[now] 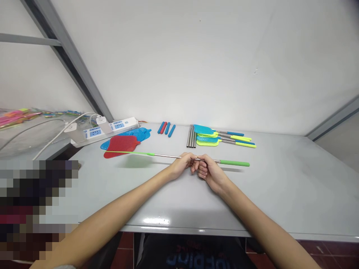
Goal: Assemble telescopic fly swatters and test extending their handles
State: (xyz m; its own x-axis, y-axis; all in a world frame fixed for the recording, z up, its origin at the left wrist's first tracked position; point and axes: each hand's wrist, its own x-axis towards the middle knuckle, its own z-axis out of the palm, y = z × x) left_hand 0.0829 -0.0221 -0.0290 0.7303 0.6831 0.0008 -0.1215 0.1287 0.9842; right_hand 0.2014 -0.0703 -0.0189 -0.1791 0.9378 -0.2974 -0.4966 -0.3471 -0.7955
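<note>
A fly swatter with a metal rod and a green grip is held level above the table, its thin green head seen edge-on at the left. My left hand is closed around the middle of the rod. Right beside it, my right hand grips the same rod, between the left hand and the green grip. Beyond the hands lie several metal rods side by side. To their right are stacked fly swatters with blue and yellow heads. A red swatter head rests on blue swatter heads at the left.
Several blue and red grips lie near the wall. A white power strip with plugged-in chargers and cables runs along the table's back left. Plastic bags sit beyond it. The grey table ends just in front of my body.
</note>
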